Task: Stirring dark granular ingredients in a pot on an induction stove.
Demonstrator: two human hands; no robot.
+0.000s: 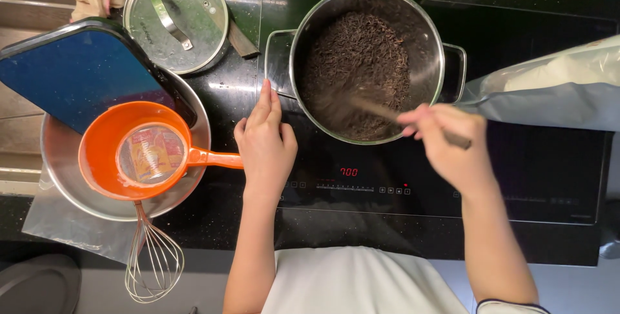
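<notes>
1. The steel pot (367, 62) sits on the black induction hob (549, 172), filled with dark, fine strands.
2. My right hand (445, 143) is at the pot's near rim, fingers clamped on a wooden utensil (394, 115), blurred, whose far end dips into the dark strands.
3. My left hand (265, 143) lies flat on the hob, fingers together, fingertips just beside the pot's left handle (276, 62) but not gripping it.
4. Left of the pot, a glass lid (175, 18) rests on the dark speckled counter (226, 94).
5. Further left of the pot, an orange ladle-like scoop (123, 152) holding a small clear cup lies in a metal bowl (61, 178), beneath a blue tray (71, 72).
6. A whisk (154, 256) lies nearer to me than the bowl.
7. Right of the pot, a pale plastic bag (555, 88) lies across the hob.
</notes>
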